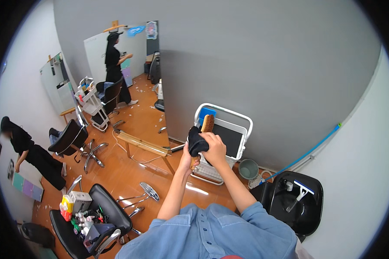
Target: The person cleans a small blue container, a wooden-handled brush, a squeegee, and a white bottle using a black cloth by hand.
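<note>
In front of my chest I hold a wooden-backed brush (208, 123) with brown bristles, tilted up over a white trolley. My left hand (188, 160) grips its pale wooden handle from below. A black cloth (197, 142) is bunched around the brush's middle and hides that part. My right hand (215, 149) presses the cloth with bent fingers. Just beyond the brush head, a blue plastic item (207, 113) is partly visible in the trolley.
The white trolley (248, 124) stands by the grey wall. Right are a grey bucket (248, 169), a blue pole (306, 152) and a black wash basin (316, 207) holding a squeegee (301, 194). Left, bottles load a black salon chair (108, 200). A person (35, 152) stands farther left, near a mirror (142, 106).
</note>
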`<state>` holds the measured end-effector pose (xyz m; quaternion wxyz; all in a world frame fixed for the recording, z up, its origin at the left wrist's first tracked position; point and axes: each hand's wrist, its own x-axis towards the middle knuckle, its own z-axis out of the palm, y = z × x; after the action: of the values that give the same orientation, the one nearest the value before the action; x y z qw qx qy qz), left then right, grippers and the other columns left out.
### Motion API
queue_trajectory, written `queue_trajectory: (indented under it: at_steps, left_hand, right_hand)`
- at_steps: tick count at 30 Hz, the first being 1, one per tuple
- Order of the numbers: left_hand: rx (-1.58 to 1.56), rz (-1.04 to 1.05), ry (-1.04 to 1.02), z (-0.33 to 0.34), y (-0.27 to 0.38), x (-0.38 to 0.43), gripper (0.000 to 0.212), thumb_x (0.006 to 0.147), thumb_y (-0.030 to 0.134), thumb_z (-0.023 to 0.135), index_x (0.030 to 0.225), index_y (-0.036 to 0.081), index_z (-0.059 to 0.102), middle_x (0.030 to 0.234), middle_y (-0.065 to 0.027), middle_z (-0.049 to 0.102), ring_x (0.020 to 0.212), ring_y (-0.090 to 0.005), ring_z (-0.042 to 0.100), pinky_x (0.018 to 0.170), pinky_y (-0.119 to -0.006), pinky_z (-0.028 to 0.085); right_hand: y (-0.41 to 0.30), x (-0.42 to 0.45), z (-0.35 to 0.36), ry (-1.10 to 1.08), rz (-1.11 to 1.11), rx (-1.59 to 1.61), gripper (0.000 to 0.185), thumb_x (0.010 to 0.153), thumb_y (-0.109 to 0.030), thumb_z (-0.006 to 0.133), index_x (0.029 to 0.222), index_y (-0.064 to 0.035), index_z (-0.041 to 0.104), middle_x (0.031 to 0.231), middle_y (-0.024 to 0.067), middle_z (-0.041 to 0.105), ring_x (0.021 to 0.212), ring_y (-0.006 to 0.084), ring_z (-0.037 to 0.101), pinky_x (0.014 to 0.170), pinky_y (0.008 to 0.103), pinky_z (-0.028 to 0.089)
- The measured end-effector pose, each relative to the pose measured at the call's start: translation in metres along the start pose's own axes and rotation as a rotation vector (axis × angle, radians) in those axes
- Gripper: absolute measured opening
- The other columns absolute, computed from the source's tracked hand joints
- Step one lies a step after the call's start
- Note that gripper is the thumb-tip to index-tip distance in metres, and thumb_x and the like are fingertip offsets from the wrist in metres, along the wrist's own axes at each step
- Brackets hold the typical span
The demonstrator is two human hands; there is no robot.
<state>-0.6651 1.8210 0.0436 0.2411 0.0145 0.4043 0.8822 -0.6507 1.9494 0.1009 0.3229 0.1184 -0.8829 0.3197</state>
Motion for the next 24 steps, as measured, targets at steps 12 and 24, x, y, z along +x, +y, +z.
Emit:
queue_trajectory:
  at_steps: [12, 24]
  left_hand:
    - [-0.162, 0.113, 0.181, -0.084, 0.019, -0.041, 0.061, 0.090, 0.063, 0.022, 0.100, 0.012, 0.054, 0.083, -0.0038, 0.058, 0.062, -0.0123, 0.054, 0.053, -0.025, 0.046]
    - [-0.220, 0.295, 0.141, -0.094, 0.031, -0.086, 0.089, 0.077, 0.076, 0.026, 0.137, 0.011, 0.033, 0.136, -0.0080, 0.041, 0.124, -0.0227, 0.042, 0.103, -0.037, 0.035]
  right_hand:
    - [-0.075, -0.004, 0.061, -0.196, -0.110, 0.066, 0.050, 0.053, -0.005, 0.069, 0.102, -0.0161, 0.063, 0.095, 0.0001, 0.060, 0.093, 0.0236, 0.054, 0.075, 0.0340, 0.049]
    - [-0.122, -0.019, 0.098, -0.193, -0.083, 0.111, 0.044, 0.057, -0.007, 0.067, 0.100, -0.0161, 0.063, 0.096, 0.0001, 0.060, 0.091, 0.0250, 0.054, 0.074, 0.0355, 0.048]
